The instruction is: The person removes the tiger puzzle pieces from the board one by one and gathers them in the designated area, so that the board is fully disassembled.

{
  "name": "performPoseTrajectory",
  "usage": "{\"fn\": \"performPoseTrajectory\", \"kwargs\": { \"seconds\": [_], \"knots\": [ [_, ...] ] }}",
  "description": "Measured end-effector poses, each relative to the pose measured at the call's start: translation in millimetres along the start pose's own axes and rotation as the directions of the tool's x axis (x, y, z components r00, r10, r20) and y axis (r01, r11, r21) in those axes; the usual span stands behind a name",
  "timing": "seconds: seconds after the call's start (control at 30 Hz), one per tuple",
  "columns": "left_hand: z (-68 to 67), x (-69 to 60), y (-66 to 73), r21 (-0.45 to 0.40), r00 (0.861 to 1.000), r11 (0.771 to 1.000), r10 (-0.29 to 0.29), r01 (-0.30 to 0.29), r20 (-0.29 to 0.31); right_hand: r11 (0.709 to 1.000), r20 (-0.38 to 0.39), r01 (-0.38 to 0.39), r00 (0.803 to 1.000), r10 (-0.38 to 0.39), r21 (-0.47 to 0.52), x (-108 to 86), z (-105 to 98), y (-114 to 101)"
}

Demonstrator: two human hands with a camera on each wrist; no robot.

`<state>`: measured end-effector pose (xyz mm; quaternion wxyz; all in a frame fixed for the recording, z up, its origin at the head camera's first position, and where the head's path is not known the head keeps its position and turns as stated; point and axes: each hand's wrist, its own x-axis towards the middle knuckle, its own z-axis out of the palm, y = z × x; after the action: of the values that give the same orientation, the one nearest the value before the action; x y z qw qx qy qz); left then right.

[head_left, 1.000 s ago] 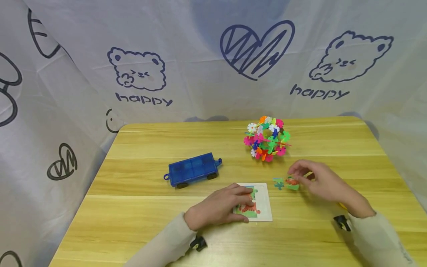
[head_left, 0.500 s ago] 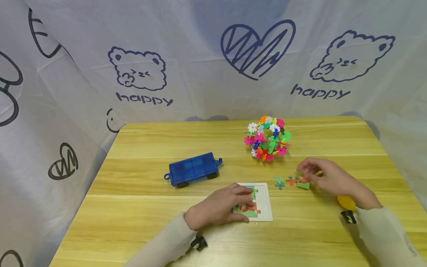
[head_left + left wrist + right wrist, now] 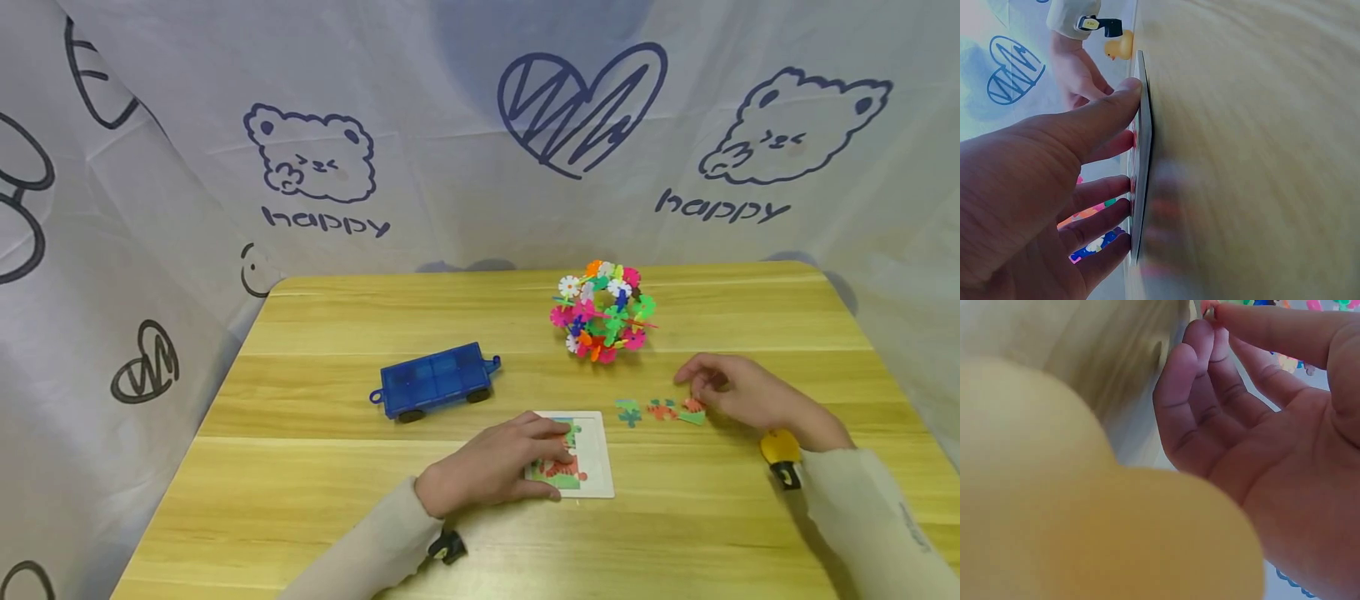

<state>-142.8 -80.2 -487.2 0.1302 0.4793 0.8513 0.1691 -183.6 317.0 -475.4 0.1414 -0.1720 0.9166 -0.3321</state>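
Fingers spread, my left hand (image 3: 495, 462) rests on a white puzzle tray (image 3: 597, 458), partly covering the joined tiger-picture pieces (image 3: 562, 473) in it. The left wrist view shows the thumb at the edge of the tray (image 3: 1142, 112). Right of the tray, my right hand (image 3: 742, 392) pinches a red-and-green puzzle piece (image 3: 692, 414) low over the table; in the right wrist view, only a sliver of the piece shows at the fingertips. Two loose puzzle pieces lie beside it, a green-blue one (image 3: 627, 412) and a red one (image 3: 662, 409).
A yellow rubber duck (image 3: 780, 447) sits by my right wrist and fills much of the right wrist view. Behind the tray are a blue wheeled toy cart (image 3: 435, 379) and a ball of colourful flower-shaped pieces (image 3: 615, 317). A printed curtain (image 3: 450, 200) hangs beyond the wooden table.
My right hand has slid the pinched piece a little to the right, away from the tray, uncovering the red piece and the duck. The left hand has stayed in place.
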Motion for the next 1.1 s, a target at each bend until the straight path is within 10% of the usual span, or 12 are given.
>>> {"fn": "performPoseTrajectory", "kwargs": {
  "seconds": [0.47,1.1],
  "knots": [
    [0.2,1.4,0.3,0.004,1.0,1.0,0.009,-0.009,0.002,0.999,0.038,-0.039,0.998,0.04,-0.024,7.9,-7.1,-0.3],
    [1.8,-0.4,-1.3,0.015,1.0,1.0,0.008,-0.008,-0.006,0.987,0.01,0.093,0.996,-0.093,-0.128,3.8,12.6,-28.5]
  ]
}}
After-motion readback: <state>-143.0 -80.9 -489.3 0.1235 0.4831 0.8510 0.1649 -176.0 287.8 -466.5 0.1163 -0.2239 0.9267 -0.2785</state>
